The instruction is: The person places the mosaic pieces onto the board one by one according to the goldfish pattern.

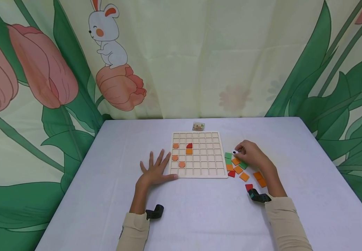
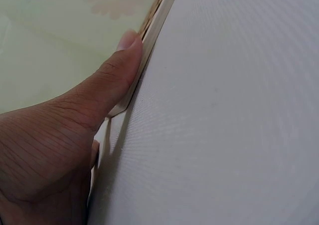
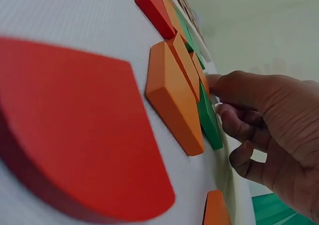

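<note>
A square wooden grid board (image 1: 199,153) lies on the table. Three round orange discs, a red rounded piece (image 1: 189,145) and an orange square (image 1: 189,151) sit in its cells. My left hand (image 1: 154,173) is spread flat at the board's left side, and its thumb (image 2: 119,68) touches the near left corner. To the right of the board, my right hand (image 1: 252,153) pinches a small white disc with a black dot (image 1: 234,152), above loose tiles. In the right wrist view the fingers mostly hide this disc.
Loose orange tiles (image 1: 244,176), green tiles (image 1: 228,155) and red pieces (image 1: 231,173) lie right of the board. A small patterned block (image 1: 198,126) stands behind it. A printed curtain (image 1: 199,69) hangs behind the white table (image 1: 199,216).
</note>
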A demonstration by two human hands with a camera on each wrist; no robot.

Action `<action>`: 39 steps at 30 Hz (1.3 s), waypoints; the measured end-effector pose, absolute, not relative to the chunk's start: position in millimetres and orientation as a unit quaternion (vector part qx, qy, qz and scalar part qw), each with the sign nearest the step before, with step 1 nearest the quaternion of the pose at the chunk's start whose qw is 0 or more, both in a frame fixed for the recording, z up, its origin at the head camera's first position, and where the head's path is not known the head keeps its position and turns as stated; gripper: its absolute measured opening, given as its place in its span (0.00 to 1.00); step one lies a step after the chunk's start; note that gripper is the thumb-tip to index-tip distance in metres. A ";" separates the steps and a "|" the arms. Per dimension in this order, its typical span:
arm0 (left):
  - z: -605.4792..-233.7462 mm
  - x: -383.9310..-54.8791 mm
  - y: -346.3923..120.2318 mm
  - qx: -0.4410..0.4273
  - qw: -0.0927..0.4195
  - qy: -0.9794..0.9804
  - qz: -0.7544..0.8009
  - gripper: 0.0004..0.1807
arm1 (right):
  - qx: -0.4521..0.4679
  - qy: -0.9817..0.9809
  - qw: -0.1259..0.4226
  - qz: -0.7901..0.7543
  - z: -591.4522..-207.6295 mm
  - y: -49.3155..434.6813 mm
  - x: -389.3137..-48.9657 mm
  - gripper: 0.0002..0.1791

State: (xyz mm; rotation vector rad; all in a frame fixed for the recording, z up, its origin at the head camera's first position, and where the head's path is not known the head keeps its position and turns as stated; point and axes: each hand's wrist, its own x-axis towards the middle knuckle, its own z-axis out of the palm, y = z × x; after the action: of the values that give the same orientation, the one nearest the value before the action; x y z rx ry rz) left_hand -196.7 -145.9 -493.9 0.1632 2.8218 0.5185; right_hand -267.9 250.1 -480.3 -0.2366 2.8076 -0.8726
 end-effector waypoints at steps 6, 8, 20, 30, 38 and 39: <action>-492.1 -196.8 -146.5 0.057 0.136 0.973 0.178 0.57 | -0.088 0.949 0.083 -0.293 -475.6 245.3 -266.8 0.17; -491.7 -197.0 -146.9 0.056 0.136 0.973 0.178 0.57 | -0.098 0.948 0.079 -0.293 -472.6 241.5 -267.3 0.16; -494.9 -198.5 -148.7 0.056 0.135 0.973 0.179 0.57 | -0.162 0.938 0.087 -0.293 -466.1 210.0 -271.1 0.16; -495.9 -198.3 -148.9 0.055 0.136 0.973 0.180 0.57 | -0.234 0.915 0.079 -0.320 -469.0 179.4 -267.6 0.14; -495.1 -197.2 -147.9 0.060 0.134 0.971 0.187 0.57 | -0.254 0.911 0.085 -0.315 -469.7 148.5 -265.6 0.14; -494.9 -197.3 -147.6 0.061 0.134 0.971 0.188 0.57 | -0.258 0.910 0.083 -0.313 -469.9 144.9 -265.5 0.14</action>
State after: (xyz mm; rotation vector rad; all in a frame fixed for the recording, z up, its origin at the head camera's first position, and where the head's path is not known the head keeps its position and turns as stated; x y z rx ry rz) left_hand -197.3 -147.6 -494.9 0.1765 2.8152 0.5452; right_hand -265.5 144.9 -469.9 -0.7692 2.7180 -0.9331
